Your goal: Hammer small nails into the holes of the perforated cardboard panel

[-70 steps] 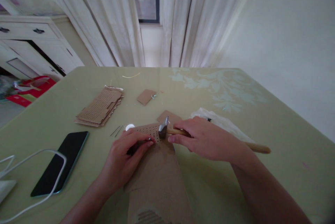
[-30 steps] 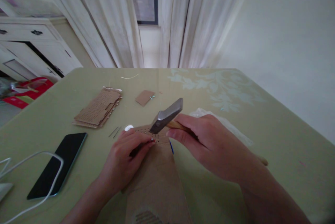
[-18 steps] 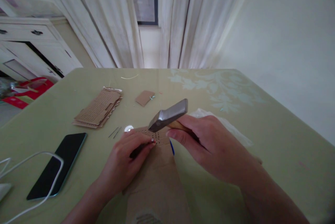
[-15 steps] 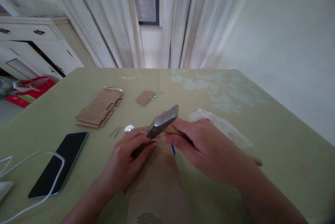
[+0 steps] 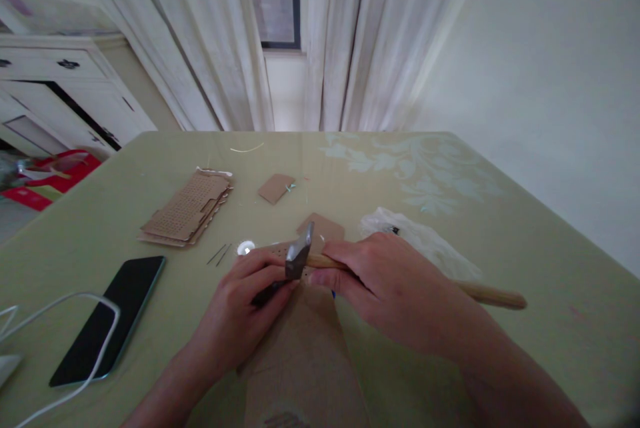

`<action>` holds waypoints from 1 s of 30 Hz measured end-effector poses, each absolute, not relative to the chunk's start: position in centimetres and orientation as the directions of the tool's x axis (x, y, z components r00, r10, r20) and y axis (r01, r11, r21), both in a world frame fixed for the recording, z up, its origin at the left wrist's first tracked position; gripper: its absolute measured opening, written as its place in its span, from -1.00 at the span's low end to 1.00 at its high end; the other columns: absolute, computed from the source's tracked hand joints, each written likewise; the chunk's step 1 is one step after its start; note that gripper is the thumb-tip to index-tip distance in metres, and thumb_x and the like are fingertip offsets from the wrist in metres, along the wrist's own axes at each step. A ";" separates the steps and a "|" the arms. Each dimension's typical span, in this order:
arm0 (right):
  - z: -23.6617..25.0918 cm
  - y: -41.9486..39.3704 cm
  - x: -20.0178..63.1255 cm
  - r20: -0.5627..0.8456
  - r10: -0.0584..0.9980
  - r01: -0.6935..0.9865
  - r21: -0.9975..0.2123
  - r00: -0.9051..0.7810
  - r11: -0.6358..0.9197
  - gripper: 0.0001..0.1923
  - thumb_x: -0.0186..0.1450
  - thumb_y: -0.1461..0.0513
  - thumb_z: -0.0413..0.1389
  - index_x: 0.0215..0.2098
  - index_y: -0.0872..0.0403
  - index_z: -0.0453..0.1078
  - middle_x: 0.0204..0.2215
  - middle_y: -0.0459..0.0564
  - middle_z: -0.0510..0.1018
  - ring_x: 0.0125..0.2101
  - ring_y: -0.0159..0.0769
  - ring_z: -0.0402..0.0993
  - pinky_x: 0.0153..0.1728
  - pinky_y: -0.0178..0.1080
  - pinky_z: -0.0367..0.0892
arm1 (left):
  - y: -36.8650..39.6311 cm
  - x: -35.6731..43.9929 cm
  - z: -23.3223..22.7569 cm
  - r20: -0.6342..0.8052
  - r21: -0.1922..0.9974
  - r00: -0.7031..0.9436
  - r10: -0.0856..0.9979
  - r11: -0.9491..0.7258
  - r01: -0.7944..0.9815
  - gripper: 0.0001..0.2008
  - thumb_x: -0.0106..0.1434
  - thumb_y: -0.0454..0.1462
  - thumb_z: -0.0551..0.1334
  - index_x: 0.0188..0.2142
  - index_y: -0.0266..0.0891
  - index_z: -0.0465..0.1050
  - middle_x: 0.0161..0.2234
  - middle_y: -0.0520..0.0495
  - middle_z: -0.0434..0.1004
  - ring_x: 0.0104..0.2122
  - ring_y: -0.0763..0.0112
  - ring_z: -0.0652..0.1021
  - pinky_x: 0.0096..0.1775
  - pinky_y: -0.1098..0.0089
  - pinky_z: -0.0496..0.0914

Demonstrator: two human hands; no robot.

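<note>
In my right hand [image 5: 370, 275] is a hammer [image 5: 299, 255], gripped close to its metal head; the wooden handle runs back under my wrist and out to the right. My left hand [image 5: 255, 281] is closed, fingertips pinched, around a small dark tool [image 5: 270, 293] mostly hidden by the fingers. The hammer head is right at those fingertips; whether it touches the tool I cannot tell. Under both hands lies a brown piece with small holes [image 5: 280, 251], on a long brown board [image 5: 305, 348] that reaches toward me. A blue bit shows under my right hand.
Left stand a stack of perforated brown pieces [image 5: 187, 208], two needles [image 5: 220, 255], a white disc [image 5: 245, 249] and a phone [image 5: 110, 321] with a white cable [image 5: 107, 341] across it. Beyond my hands lie square brown pieces [image 5: 276, 188]. A clear plastic bag [image 5: 420, 241] is at right.
The hammer head has swung more upright and slightly closer to me, uncovering a brown piece behind it. More of the handle's end sticks out at right. My left hand holds its place.
</note>
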State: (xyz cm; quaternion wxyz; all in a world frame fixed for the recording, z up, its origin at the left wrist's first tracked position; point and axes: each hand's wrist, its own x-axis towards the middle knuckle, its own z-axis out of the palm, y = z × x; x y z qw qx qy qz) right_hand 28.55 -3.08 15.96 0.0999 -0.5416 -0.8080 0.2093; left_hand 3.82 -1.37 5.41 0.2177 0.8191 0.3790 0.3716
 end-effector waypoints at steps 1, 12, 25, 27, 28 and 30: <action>16.0 -3.1 28.5 -0.059 0.921 0.824 -0.471 -0.385 0.315 -0.62 0.63 -0.01 0.14 -0.24 0.00 0.59 -0.42 -0.08 0.63 -0.45 -0.27 0.44 -0.36 -0.17 0.05 | -1.4 3.9 5.4 0.440 0.642 0.435 0.786 -0.614 0.459 -0.86 0.47 -0.33 0.35 -0.16 -0.05 0.72 -0.07 -0.04 0.74 -0.09 0.27 0.68 -0.05 0.33 0.54; 16.3 -2.6 28.7 -0.096 0.924 0.796 -0.546 -0.370 0.262 -0.69 0.63 0.05 0.15 -0.13 -0.01 0.67 -0.28 -0.02 0.73 -0.35 -0.24 0.56 -0.29 -0.20 0.19 | -1.5 4.0 5.1 0.358 0.670 0.393 0.847 -0.526 0.523 -0.77 0.41 -0.20 0.47 0.04 -0.07 0.63 -0.03 -0.09 0.65 -0.08 0.21 0.63 -0.03 0.29 0.54; 14.9 -2.1 28.5 -0.111 0.885 0.802 -0.486 -0.451 0.348 -0.68 0.63 0.05 0.15 -0.14 0.01 0.66 -0.31 -0.03 0.74 -0.34 -0.20 0.60 -0.32 -0.17 0.15 | -1.7 4.1 5.1 0.360 0.660 0.386 0.849 -0.525 0.538 -0.36 0.32 -0.08 0.55 0.32 0.01 0.44 0.13 -0.13 0.58 -0.02 0.14 0.64 -0.01 0.21 0.58; 14.8 -2.1 28.6 -0.137 0.864 0.808 -0.448 -0.484 0.382 -0.64 0.64 0.04 0.14 -0.21 0.03 0.64 -0.34 -0.01 0.73 -0.36 -0.19 0.59 -0.33 -0.16 0.14 | -1.8 4.1 5.2 0.376 0.666 0.376 0.847 -0.529 0.525 -0.42 0.36 -0.08 0.52 0.30 0.00 0.45 0.14 -0.14 0.58 0.02 0.12 0.63 0.03 0.19 0.58; 14.8 -2.1 28.6 -0.140 0.859 0.810 -0.435 -0.492 0.393 -0.63 0.64 0.04 0.14 -0.22 0.03 0.63 -0.34 -0.01 0.73 -0.36 -0.18 0.59 -0.33 -0.16 0.14 | -1.8 4.0 5.2 0.384 0.670 0.365 0.848 -0.528 0.522 -0.46 0.39 -0.08 0.50 0.29 0.01 0.45 0.15 -0.15 0.57 0.05 0.11 0.62 0.06 0.17 0.57; 14.8 -2.0 29.0 -0.128 0.876 0.817 -0.444 -0.464 0.368 -0.66 0.64 0.06 0.14 -0.20 0.03 0.62 -0.32 0.00 0.73 -0.34 -0.18 0.61 -0.31 -0.17 0.16 | -1.6 3.6 5.0 0.391 0.678 0.330 0.859 -0.511 0.529 -0.54 0.44 -0.08 0.44 0.28 0.02 0.48 0.20 -0.15 0.55 0.13 0.08 0.60 0.16 0.12 0.53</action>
